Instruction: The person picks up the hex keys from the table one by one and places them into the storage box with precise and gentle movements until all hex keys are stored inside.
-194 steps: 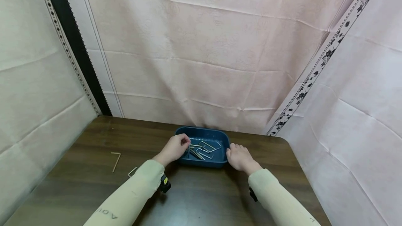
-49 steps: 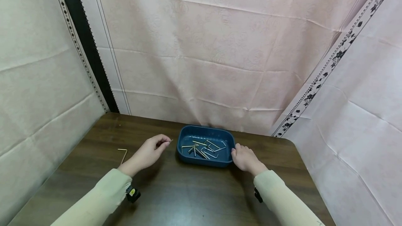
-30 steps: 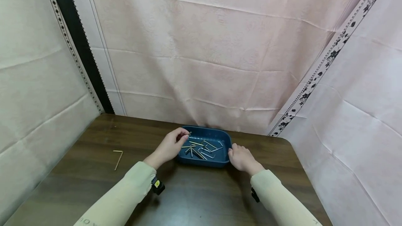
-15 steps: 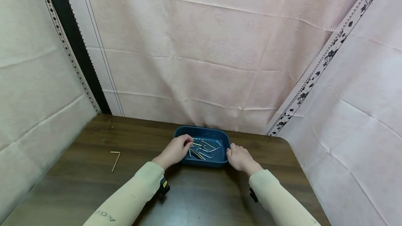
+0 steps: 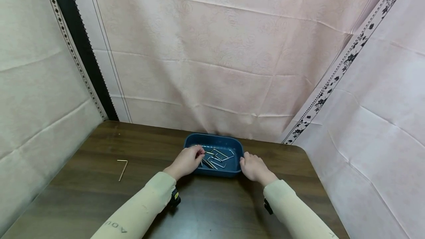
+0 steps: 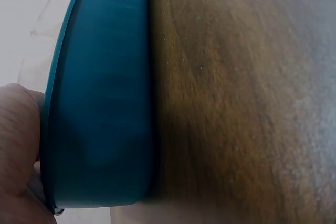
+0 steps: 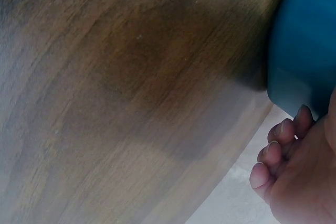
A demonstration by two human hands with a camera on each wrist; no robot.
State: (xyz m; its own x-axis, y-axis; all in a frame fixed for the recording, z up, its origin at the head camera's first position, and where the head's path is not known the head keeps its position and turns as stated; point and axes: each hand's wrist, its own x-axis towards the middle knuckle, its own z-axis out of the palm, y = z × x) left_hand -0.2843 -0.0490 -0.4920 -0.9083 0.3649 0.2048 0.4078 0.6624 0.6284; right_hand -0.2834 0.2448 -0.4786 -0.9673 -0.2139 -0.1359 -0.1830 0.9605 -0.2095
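Several metal hex keys [image 5: 219, 164] lie in a blue tray [image 5: 217, 172] at the table's back edge. My left hand [image 5: 187, 159] reaches over the tray's left end, with thumb and fingertips pinched on a hex key low inside it. In the left wrist view the tray's outer wall [image 6: 105, 93] hides most of that key; a small metal tip shows by the rim. My right hand [image 5: 255, 167] holds the tray's right end at the rim. Its curled fingers [image 7: 270, 153] show beside the tray's corner in the right wrist view.
One brass-coloured hex key [image 5: 123, 170] lies alone on the brown wooden table [image 5: 212, 209], left of the tray. Pale cloth [image 5: 199, 54] hangs right behind the table, with more cloth at both sides.
The second loose hex key at the left is gone from the table. My left hand has carried a hex key rightward and lowered it into the tray. The right hand has stayed at the tray.
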